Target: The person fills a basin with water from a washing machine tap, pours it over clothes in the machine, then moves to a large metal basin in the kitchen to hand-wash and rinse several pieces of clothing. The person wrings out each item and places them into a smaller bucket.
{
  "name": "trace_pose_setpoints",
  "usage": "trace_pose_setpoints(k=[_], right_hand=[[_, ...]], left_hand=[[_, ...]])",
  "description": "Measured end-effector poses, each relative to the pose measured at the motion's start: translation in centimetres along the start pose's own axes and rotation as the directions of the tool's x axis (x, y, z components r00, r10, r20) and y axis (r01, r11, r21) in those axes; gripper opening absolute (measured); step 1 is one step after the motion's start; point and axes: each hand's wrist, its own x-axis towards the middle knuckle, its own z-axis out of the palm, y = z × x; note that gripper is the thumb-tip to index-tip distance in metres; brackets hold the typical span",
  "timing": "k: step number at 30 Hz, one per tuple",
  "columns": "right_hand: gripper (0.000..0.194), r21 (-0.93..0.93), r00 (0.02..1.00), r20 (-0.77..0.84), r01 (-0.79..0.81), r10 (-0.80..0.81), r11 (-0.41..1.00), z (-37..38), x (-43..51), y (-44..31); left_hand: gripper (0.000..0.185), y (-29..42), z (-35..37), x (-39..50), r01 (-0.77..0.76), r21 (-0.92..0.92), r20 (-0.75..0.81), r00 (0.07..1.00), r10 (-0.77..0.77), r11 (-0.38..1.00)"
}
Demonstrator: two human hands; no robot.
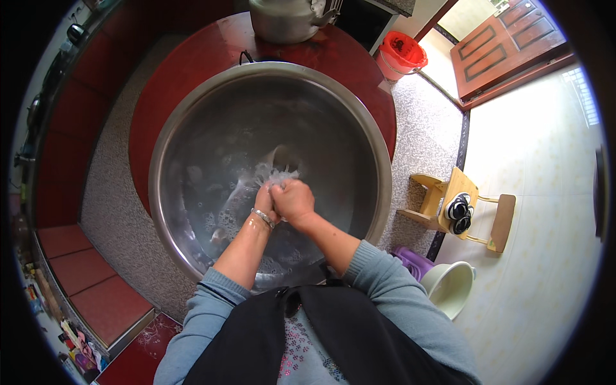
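A large round metal basin (380,144) holds soapy water with foam and bubbles. Over its middle my left hand (266,198) and my right hand (294,199) are pressed together, both closed on a whitish, translucent wet item (276,174) that is blurred, perhaps a cloth or plastic film. Just beyond the hands a pale, rounded object (280,156) shows in the water, too blurred to name. A small light object (219,235) lies in the foam at the lower left. My left wrist wears a silver-coloured bracelet (263,218).
The basin stands on a round red table (144,139), with a metal kettle (284,24) behind it. To the right are a red-lined bucket (397,55), a wooden chair (457,192) bearing black-and-white shoes (459,211), and a pale green tub (450,288) beside a purple container (414,262).
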Motion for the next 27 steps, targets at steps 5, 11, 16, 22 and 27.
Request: trace_pose_setpoints(k=[5, 11, 16, 22, 27], right_hand=[[0.031, 0.19, 0.997, -0.073, 0.02, -0.006, 0.982, -1.4, 7.0, 7.5], [0.041, 0.765, 0.789, 0.592, -0.487, -0.164, 0.421, -6.1, 4.1, 5.7], [0.023, 0.79, 0.858, 0.446, -0.242, -0.257, 0.563, -6.1, 2.8, 5.7], [0.02, 0.078, 0.905, -0.096, 0.421, -0.414, 0.904, -1.2, -1.0, 2.2], [0.03, 0.178, 0.989, -0.139, -0.017, 0.042, 0.984, -0.3, 4.5, 4.7]], left_hand=[[0.024, -0.9, 4.6, -2.2, -0.08, 0.113, 0.077, 0.994, 0.072, 0.99], [0.021, 1.6, 3.9, -2.5, -0.169, 0.352, 0.256, 0.963, 0.079, 0.92], [0.014, 2.4, 3.7, -2.2, -0.242, 0.356, 0.145, 0.969, 0.202, 0.903], [0.02, -0.2, -1.6, 1.7, -0.173, 0.027, 0.155, 0.974, 0.167, 0.985], [0.026, -3.5, 3.7, -1.3, -0.222, 0.331, -0.149, 0.947, 0.283, 0.917]])
